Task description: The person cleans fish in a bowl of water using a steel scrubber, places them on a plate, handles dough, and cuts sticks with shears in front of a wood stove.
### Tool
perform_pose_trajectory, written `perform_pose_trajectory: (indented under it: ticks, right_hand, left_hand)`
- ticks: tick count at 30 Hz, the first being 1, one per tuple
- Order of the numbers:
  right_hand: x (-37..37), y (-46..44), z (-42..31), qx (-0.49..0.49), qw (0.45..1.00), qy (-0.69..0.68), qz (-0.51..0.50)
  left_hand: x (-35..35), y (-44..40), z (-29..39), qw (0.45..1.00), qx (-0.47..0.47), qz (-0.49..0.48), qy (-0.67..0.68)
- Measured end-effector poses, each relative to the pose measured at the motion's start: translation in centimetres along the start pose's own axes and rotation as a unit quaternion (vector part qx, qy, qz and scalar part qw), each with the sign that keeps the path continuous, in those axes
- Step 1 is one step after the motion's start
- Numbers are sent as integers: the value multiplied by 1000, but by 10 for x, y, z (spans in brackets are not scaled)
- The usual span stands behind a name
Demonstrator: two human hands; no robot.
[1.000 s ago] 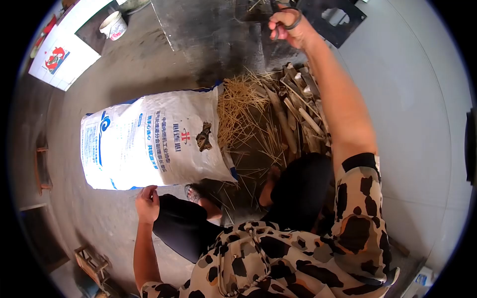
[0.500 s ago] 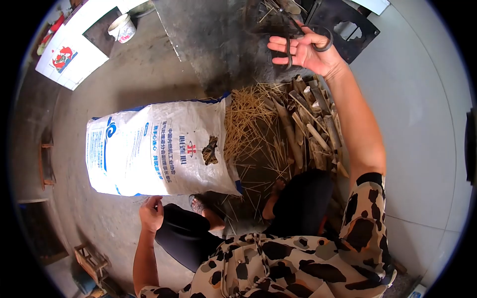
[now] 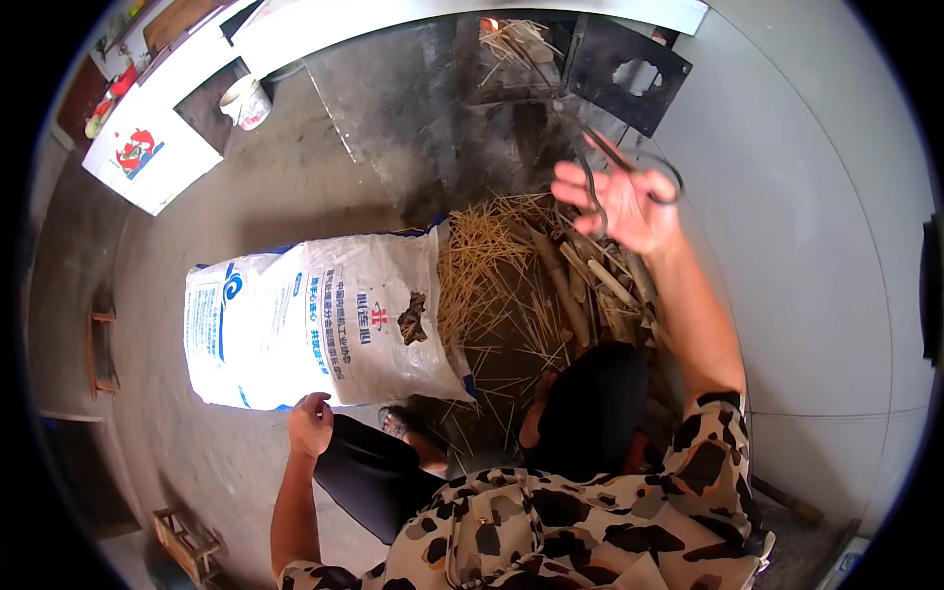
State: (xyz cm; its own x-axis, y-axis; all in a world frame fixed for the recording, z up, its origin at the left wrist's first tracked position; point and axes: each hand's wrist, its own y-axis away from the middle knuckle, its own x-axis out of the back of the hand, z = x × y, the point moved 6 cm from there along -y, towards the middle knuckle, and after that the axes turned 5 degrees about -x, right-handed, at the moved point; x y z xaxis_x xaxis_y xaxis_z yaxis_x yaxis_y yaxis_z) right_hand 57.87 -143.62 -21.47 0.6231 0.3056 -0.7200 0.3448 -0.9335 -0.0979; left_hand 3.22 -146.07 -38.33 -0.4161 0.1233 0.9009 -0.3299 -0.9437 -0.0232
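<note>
My right hand [image 3: 629,208] has its thumb and fingers in the handle loops of long dark metal fire tongs [image 3: 560,106]. The palm is turned up and the fingers are spread in the loops. The tongs reach toward the stove opening [image 3: 472,74], where thin sticks [image 3: 511,41] lie beside a small orange glow. Whether the tips touch the sticks is hard to tell. My left hand [image 3: 312,425] is closed with curled fingers, by my knee and the lower edge of a white printed sack [image 3: 285,324]. Nothing shows in it.
Thin straw-like sticks [image 3: 482,251] spill from the sack's mouth. Split firewood [image 3: 580,285] is piled right of them. A dark metal plate with a hole [image 3: 605,74] stands beside the opening. A white bucket [image 3: 246,103] and a wooden stool [image 3: 187,546] are on the left.
My right hand has drawn back toward me with the tongs, and its fingers have spread wider. The view has tilted up, showing more of the stove opening and its glow. My left hand stays by the knee.
</note>
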Motion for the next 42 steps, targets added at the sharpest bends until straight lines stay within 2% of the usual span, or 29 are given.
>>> perform_pose_trajectory:
  ticks: [2, 7, 9, 14, 17, 20, 28, 34, 42]
  right_hand:
    - [-1, 42, 14, 12, 999, -40, -16]
    - [-4, 145, 36, 51, 994, -53, 82]
    - [0, 183, 42, 84, 973, -51, 210]
    - [7, 223, 33, 112, 915, 12, 386]
    - [15, 227, 16, 98, 918, 87, 374]
    - [10, 233, 16, 78, 932, 85, 345]
    - [-11, 258, 59, 42, 950, 44, 307]
    - [-19, 209, 70, -1, 965, 56, 255]
    - [10, 87, 75, -9, 980, 36, 195]
  left_hand:
    - [-1, 2, 0, 1000, -2, 7, -1]
    - [-2, 4, -2, 1000, -16, 10, -7]
    - [-2, 5, -1, 1000, -15, 7, -8]
    - [-4, 2, 1, 1000, -10, -8, -11]
    - [-5, 2, 3, 1000, -8, -8, -12]
    - [-4, 4, 0, 1000, -9, 9, -18]
    - [-2, 8, -3, 999, 5, -17, -30]
    - [1, 12, -4, 1000, 3, 0, -21]
    - [7, 17, -8, 999, -3, 27, -22]
